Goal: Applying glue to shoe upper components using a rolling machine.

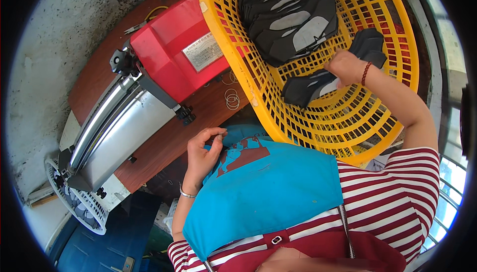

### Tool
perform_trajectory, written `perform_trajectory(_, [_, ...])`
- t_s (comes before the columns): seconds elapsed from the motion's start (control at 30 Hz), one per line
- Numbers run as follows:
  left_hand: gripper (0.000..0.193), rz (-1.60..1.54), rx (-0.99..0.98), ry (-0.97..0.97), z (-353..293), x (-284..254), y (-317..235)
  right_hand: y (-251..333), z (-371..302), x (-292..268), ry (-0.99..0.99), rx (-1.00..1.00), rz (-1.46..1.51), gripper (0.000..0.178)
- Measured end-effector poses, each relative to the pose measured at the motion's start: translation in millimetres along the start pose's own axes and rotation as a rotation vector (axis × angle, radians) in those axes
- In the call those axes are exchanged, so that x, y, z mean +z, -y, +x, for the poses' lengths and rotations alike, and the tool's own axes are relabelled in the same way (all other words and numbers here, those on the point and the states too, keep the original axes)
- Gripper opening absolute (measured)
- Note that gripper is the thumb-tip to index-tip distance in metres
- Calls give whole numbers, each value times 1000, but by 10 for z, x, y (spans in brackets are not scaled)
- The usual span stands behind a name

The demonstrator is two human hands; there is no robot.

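Observation:
My right hand (345,67) reaches into a yellow plastic basket (254,80), its fingers closed round the middle of a bundle of black cut pieces (304,89). One end of that bundle shows past my fingers, the other behind my wrist. Farther back in the same basket lies a larger heap of black pieces (293,21) with light grey faces, overlapping in rows. In front of the blue apron (268,192) my left hand (204,149) is raised, fingers curled with thumb and forefinger near each other. Whether anything small sits between them cannot be made out.
A red machine (164,48) with metal rollers (107,128) stands on the brown tabletop (164,155) to the left. Thin rings (232,99) and pliers (135,27) lie on that table. A white basket (92,212) with dark pieces is at the far left, beside a blue cabinet (107,244).

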State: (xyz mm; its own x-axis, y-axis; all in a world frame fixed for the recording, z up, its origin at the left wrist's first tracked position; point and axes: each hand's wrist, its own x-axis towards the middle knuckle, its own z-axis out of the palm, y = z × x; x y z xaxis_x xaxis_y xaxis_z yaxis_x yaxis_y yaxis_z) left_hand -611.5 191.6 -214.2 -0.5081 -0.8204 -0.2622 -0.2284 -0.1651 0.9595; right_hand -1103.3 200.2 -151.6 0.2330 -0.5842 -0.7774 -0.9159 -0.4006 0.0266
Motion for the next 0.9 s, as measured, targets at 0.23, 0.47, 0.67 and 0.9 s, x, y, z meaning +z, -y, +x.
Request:
perform_trajectory(0.23, [16, 56, -27, 123, 144, 57, -219, -454, 721, -525, -466, 75, -3, 83])
perform_trajectory(0.47, [16, 50, -50, 25, -38, 15, -57, -462, 1061, -468, -448, 127, -56, 115])
perform_trajectory(0.67, [17, 47, -77, 12, -53, 48, -32, -330, 994, -292, -402, 302, 224, 125])
perform_trajectory(0.9, [17, 37, 11, -10, -58, 91, 30, -98, 942, 22, -264, 461, 507, 105])
